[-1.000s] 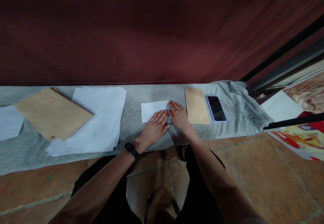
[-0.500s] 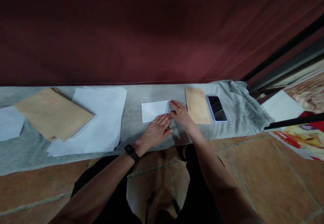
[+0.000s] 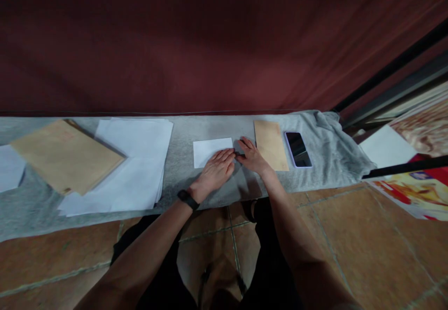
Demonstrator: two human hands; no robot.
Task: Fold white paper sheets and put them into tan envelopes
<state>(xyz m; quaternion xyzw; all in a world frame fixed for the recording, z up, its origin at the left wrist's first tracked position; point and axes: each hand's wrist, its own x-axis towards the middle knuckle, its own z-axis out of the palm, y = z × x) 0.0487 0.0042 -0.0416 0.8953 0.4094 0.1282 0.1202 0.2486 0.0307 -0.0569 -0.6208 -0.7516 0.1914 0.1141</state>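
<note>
A small folded sheet of white paper (image 3: 206, 150) lies on the grey cloth in front of me. My left hand (image 3: 217, 167) rests flat across its lower right part, fingers stretched out toward the right edge. Just off that edge is my right hand (image 3: 252, 157), its thumb near the left fingertips and its fingers apart on the cloth. Neither hand grasps anything. Beside my right hand lies a brown envelope (image 3: 273, 146), its left edge close to the knuckles.
A phone (image 3: 298, 149) lies right of the envelope. At left, a stack of brown envelopes (image 3: 66, 153) overlaps large white sheets (image 3: 147, 160), with another white paper (image 3: 9, 167) at the far left. The grey cloth (image 3: 182, 174) runs along a dark red wall (image 3: 210, 67).
My left hand has slid slightly right and up over the paper's right edge. My right hand has moved a little off the paper to the right. The view has shifted slightly.
</note>
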